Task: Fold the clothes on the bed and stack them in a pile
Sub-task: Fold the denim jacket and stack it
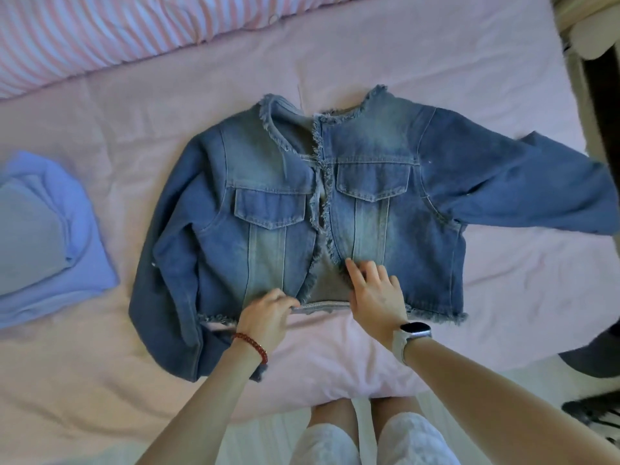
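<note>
Pinching the denim jacket (278, 182) hem, left hand (268, 313); right hand (375, 290) spread flat beside its frayed edge

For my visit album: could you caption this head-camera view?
Both hands, left gripping, right pressing, straighten a denim jacket's hem on a pink bed, folded clothes beside it.

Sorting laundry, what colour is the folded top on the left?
Light periwinkle blue, head view.

A pink bed (402, 62) carries a spread denim jacket (268, 182), folded blue clothes (50, 243) and a striped pillow (100, 28).
</note>
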